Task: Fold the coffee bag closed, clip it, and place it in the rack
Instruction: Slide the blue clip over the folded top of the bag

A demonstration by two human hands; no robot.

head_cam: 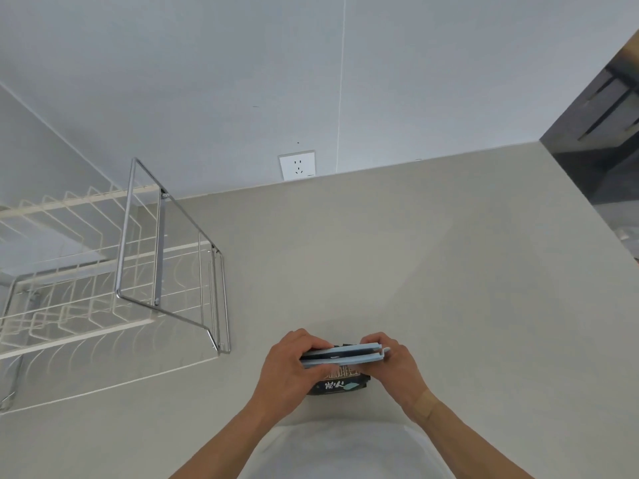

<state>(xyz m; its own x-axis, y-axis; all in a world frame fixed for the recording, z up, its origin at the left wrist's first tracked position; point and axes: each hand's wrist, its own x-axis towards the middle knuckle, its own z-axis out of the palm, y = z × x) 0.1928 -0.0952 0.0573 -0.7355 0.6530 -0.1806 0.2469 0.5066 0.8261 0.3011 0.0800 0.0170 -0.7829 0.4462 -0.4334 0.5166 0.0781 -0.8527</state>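
Observation:
A black coffee bag [338, 384] with white and light blue print stands on the beige counter near the front edge. A long light blue clip [345, 355] lies across the bag's folded top, its two bars slightly apart. My left hand [292, 368] grips the left end of the clip and the bag. My right hand [394, 364] pinches the clip's right end. The wire rack [138, 271] stands far to the left, apart from both hands.
The beige counter [415, 271] stretches ahead to a grey wall with a white socket [297, 165]. The rack has a chrome frame [159, 243] and cream wire slots. A dark opening lies past the counter's right edge [594, 209].

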